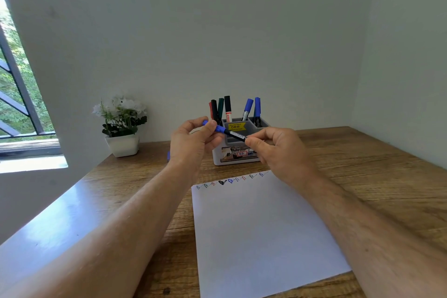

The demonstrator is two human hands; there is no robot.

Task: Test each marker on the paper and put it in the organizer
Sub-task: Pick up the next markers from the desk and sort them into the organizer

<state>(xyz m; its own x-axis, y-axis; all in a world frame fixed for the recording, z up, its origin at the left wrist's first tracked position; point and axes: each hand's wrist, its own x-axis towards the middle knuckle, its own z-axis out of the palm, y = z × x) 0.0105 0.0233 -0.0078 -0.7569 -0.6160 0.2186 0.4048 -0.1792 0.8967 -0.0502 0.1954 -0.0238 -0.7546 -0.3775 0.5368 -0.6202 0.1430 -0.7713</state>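
Both hands are raised at the centre of the frame, above the far edge of the paper [261, 232] and in front of the organizer [238, 152]. The left hand [193, 140] pinches the blue cap end of a marker [226, 131], thumb and fingers curled around it; the right hand [278, 150] pinches the opposite, dark barrel end between thumb and fingertips. The marker lies nearly level between the two hands, sloping slightly down toward the right of the frame, cap seated on the barrel as far as can be seen. The organizer stands on the wooden table [362, 164] just beyond the paper, partly hidden by the hands; it carries a yellow price sticker [236, 126] on an inner wall. Its left rear compartment holds red, black and green markers [219, 109] standing upright; the right rear compartments hold blue-capped markers [252, 110]. A row of small test marks [229, 181] in blue, red, black and green runs along the top edge of the paper. A small blue object [168, 156] shows beside the left wrist; its identity cannot be determined. A white potted plant [122, 126] stands at centre left of the frame, near a window [17, 94].
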